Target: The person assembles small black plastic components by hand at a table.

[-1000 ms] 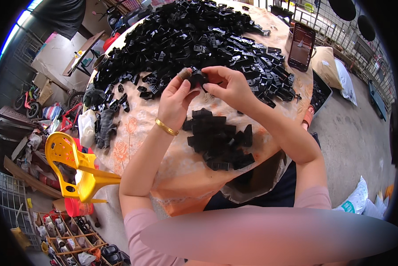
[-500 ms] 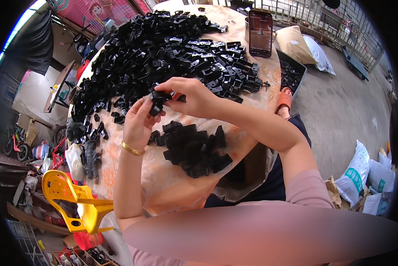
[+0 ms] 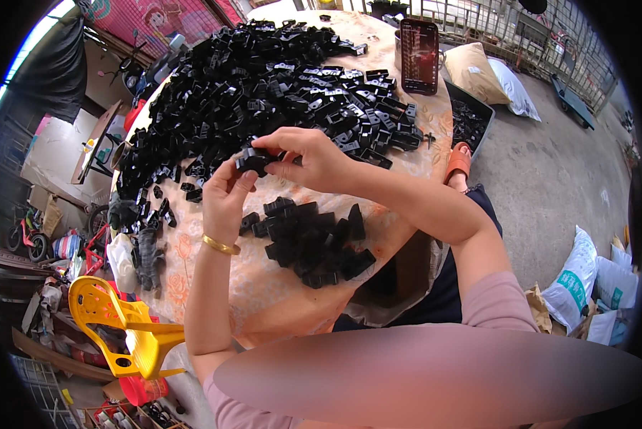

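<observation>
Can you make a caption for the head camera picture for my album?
Left hand and right hand hold a small black part over a flowered tablecloth, near a big black heap.

The small held part (image 3: 252, 163) looks like smooth black plastic, as does the large heap of parts (image 3: 228, 93), whose flat faces shine with glossy glints; the nearer cluster of parts (image 3: 310, 243) looks more matt. A floral tablecloth (image 3: 181, 268) looks smooth, cloth or plastic film being hard to tell. The bangle (image 3: 221, 246) is polished gold-coloured metal, the sleeve (image 3: 499, 304) matt pink cloth, the armchair (image 3: 148, 350) shiny yellow plastic, the phone screen (image 3: 419, 61) glossy, the floor (image 3: 514, 171) dull, rough concrete.
</observation>
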The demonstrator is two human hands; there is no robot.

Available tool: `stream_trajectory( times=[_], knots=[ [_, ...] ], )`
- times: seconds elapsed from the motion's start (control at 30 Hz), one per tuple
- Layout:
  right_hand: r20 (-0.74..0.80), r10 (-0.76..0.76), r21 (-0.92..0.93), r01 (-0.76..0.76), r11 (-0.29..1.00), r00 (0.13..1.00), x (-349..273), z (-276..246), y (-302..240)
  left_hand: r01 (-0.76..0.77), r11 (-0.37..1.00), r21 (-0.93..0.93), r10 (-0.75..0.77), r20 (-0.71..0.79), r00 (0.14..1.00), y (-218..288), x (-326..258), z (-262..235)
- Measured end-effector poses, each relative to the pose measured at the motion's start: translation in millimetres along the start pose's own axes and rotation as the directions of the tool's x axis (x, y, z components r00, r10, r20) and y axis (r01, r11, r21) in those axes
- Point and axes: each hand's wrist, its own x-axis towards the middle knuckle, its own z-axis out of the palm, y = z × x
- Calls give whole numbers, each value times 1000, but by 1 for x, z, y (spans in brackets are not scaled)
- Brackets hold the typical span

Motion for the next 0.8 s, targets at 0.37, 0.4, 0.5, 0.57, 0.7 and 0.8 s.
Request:
stream_trajectory(
  times=[0.37,0.4,0.5,0.57,0.7,0.8],
  knots=[
    [-20,-290,-313,269,911,957,-3,7,-3,-65,949,-308,24,-134,991,-5,-6,26],
    [-21,-289,-313,268,911,957,-3,9,-4,-77,936,-343,33,-133,991,-5,-5,27],
    [-138,-46,-171,22,985,989,0,7,-6,-63,941,-334,42,-69,997,3,-6,22],
    [10,175,-12,-174,985,985,-1,2,-1,-52,958,-281,41,-43,998,3,-9,17],
    [178,291,65,-306,950,940,-1,4,8,-52,989,-137,49,-23,999,8,-8,14],
    [191,179,67,-195,979,965,6,-11,11,-31,999,-44,30,-7,1000,15,0,10]
  ],
)
